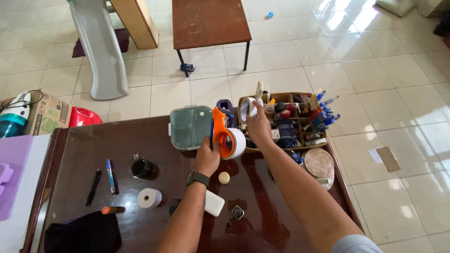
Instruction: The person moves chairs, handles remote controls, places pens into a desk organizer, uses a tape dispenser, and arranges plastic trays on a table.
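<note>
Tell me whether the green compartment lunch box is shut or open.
Shut. The green lunch box lies flat on the table with its lid on; compartments show through it, beside the left hand.

Bright daylight, coming from upper right: white glare patches on the floor tiles [347, 18] there. Glossy dark counter [262, 187] mirrors the arms & shows soft sheen, w/ faint shadows under small items. Focus sharp at centre; wide-angle lens bends tile lines near the edges. Left hand [207, 157] & right hand [259, 125] evenly lit, no real blur.
</note>
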